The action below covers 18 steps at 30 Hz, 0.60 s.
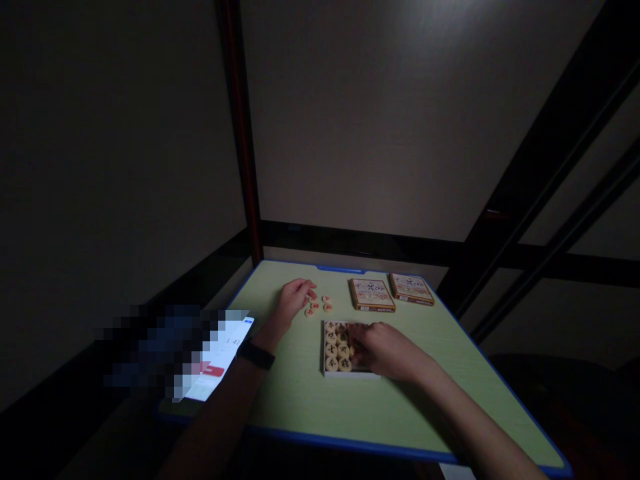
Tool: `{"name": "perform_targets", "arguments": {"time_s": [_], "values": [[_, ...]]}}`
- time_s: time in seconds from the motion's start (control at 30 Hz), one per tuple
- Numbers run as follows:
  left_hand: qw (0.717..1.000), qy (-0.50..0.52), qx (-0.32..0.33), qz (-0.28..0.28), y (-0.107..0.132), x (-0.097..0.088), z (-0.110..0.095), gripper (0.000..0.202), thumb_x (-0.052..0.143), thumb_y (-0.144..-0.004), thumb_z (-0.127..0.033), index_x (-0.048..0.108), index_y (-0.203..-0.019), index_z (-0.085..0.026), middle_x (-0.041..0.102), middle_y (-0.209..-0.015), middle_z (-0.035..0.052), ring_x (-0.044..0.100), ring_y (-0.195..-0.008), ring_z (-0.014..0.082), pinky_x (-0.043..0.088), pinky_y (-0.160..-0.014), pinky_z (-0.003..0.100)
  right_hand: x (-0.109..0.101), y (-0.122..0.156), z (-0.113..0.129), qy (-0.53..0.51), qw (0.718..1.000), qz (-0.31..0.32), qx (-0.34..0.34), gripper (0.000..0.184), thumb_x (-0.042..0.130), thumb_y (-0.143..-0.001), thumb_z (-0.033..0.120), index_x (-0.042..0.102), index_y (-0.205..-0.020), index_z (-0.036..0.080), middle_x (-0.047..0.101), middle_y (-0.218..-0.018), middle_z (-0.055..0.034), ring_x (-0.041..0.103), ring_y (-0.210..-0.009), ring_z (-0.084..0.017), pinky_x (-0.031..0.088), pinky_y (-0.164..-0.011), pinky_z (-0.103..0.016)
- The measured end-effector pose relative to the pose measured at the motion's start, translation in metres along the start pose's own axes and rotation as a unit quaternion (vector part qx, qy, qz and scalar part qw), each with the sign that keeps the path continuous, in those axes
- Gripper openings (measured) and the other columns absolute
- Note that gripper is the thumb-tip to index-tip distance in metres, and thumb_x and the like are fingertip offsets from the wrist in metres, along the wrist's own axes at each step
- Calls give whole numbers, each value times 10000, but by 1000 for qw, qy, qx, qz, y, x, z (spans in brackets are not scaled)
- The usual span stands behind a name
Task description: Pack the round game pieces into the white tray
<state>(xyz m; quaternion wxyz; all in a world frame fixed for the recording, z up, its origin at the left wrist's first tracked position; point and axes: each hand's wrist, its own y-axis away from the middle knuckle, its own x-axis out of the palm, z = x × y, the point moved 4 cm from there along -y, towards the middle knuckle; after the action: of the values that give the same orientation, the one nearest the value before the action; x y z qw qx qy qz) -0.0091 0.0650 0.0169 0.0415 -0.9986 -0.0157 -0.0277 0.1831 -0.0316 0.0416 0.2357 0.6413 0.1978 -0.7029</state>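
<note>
Open box [350, 375]: on your green table [300, 400], dark-marked discs [331, 349] inside.
Your right hand [387, 350]: fingers down over these discs; pinching or not, I cannot tell.
Your left hand [294, 300]: curled beside red-marked discs [328, 308]; its grip I cannot tell.
Closed boxes [373, 295]: two, behind.

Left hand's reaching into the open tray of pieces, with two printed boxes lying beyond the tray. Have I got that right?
Wrong hand: the head view shows the right hand reaching into the open tray; the left hand is beside the loose red-marked pieces. Two printed boxes do lie beyond the tray.
</note>
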Motion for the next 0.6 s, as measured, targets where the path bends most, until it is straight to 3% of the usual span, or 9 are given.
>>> {"name": "perform_targets", "arguments": {"time_s": [0.2,0.33,0.6], "values": [[1000,-27,12,-2,-5,-2,4,200,593,-732,-342,639,-754,-148,602,-583,-3,393,-451,69,270,-439,195,-5,2,-2,-54,999,2,6,153,646,-736,159,618,-884,189,680,-763,-37,592,-657,-160,264,-542,-256],[993,-107,35,-33,-13,-8,8,144,539,-776,-258,630,-723,-160,613,-592,4,475,-502,103,342,-491,210,-5,4,-6,-68,998,2,2,158,624,-731,152,617,-882,194,649,-722,-19,544,-614,-147,247,-534,-252],[923,-373,82,-39,-11,-13,10,167,525,-844,-192,652,-736,-182,682,-714,11,592,-675,136,377,-620,227,-1,-1,-3,-50,999,6,6,181,588,-723,88,614,-872,187,658,-747,-34,558,-656,-154,255,-558,-251]]}}
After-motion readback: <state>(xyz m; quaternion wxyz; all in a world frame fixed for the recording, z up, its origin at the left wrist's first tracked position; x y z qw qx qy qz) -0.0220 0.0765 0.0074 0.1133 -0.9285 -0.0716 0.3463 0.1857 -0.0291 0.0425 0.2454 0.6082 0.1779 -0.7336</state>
